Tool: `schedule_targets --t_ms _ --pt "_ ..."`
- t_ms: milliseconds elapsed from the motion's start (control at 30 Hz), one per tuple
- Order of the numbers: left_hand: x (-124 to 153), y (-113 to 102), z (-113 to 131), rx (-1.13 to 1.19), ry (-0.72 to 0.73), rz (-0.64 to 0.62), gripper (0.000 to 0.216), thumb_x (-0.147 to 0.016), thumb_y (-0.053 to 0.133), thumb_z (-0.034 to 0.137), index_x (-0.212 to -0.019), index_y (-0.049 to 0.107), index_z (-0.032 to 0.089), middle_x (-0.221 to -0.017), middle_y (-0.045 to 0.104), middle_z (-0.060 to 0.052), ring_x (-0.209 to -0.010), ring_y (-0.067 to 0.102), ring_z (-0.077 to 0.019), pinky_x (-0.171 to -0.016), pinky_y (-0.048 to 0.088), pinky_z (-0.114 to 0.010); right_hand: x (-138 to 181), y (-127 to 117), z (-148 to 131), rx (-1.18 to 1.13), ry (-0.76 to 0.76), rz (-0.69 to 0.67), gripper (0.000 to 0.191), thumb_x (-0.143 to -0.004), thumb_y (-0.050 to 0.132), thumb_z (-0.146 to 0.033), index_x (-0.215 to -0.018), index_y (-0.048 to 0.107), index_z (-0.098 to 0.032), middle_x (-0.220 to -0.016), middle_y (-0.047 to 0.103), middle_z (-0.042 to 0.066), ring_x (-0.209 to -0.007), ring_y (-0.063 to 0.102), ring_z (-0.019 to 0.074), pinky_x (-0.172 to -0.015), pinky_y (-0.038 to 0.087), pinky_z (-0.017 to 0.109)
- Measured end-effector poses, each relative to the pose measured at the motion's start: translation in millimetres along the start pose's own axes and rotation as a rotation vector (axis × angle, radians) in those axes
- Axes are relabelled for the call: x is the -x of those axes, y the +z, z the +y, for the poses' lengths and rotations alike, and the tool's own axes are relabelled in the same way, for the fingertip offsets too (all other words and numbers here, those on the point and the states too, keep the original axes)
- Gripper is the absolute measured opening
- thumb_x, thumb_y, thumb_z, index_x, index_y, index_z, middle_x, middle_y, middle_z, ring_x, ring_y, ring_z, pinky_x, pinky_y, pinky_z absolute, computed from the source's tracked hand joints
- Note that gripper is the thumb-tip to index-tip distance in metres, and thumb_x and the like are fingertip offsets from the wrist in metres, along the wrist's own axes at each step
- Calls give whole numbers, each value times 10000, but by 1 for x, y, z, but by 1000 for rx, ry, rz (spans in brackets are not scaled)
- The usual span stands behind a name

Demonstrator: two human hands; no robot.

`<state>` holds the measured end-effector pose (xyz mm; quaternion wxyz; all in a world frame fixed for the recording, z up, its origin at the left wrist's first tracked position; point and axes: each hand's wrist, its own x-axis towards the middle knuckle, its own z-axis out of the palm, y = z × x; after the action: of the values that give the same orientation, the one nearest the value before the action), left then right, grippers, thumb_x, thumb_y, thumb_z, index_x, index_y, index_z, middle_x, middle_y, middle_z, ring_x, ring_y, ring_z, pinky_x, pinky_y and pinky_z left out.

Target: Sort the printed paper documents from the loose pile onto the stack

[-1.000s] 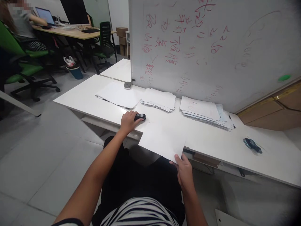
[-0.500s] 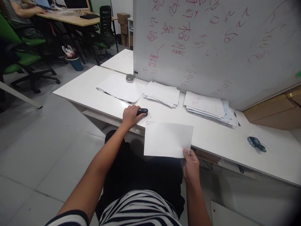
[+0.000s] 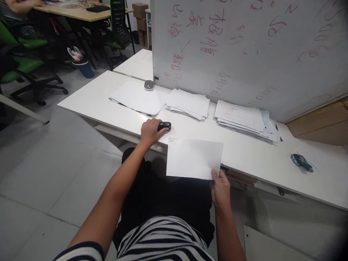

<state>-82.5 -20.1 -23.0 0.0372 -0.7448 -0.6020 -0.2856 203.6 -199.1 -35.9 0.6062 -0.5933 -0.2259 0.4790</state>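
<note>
My left hand (image 3: 150,131) is closed around a black stapler (image 3: 164,125) near the front edge of the white desk. Only the stapler's rounded end shows past my fingers. My right hand (image 3: 220,188) pinches the lower right corner of a white paper (image 3: 194,158) between thumb and fingers. The paper hangs over the desk's front edge and my lap, with a small mark at its upper left corner. Its far edge lies just below the stapler, apart from it. Whether it is one sheet or several, I cannot tell.
On the desk (image 3: 95,96) lie a flat paper stack (image 3: 138,99), a middle stack (image 3: 189,103) and a thicker right stack (image 3: 241,117). A grey mouse-like object (image 3: 148,85) and a dark object (image 3: 301,162) rest there too. Behind stands a whiteboard (image 3: 244,69); a person's arm (image 3: 24,5) shows far left.
The view has tilted down slightly, so the desk and whiteboard sit a little differently in the picture. Both hands keep their holds on the stapler and the paper.
</note>
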Motion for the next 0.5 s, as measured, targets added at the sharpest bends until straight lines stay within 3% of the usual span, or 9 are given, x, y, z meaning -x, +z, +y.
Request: schedule_targets --t_ms 167,300,400,500 --pt "0 -1 0 -7 3 2 442 -849 457 607 -1031 576 222 -936 622 -86 -895 527 -253 -726 344 -354 -3 -1 -1 21 -27 29 351 -713 731 -416 -979 679 -194 -974 702 23 -896 625 169 -875 478 335" --pt "-1 -3 1 14 0 1 439 -843 465 607 -1027 582 226 -931 621 -92 -909 532 -260 -737 353 -356 -23 -8 -19 56 -183 182 357 -708 725 -438 -958 665 -191 -892 672 10 -755 594 134 -653 499 249" --pt "-1 -3 1 -3 3 22 433 -839 474 604 -1019 587 227 -917 623 -95 -905 539 -264 -734 361 -357 -64 -16 -48 117 -345 277 367 -708 707 -478 -925 644 -189 -799 612 -20 -606 500 85 -487 423 191" --pt "-2 -3 0 -32 18 54 427 -839 478 602 -1011 588 227 -909 632 -92 -891 547 -261 -737 368 -356 -128 -21 -85 238 -497 325 411 -728 669 -483 -1002 635 -178 -879 611 9 -615 494 88 -500 438 209"
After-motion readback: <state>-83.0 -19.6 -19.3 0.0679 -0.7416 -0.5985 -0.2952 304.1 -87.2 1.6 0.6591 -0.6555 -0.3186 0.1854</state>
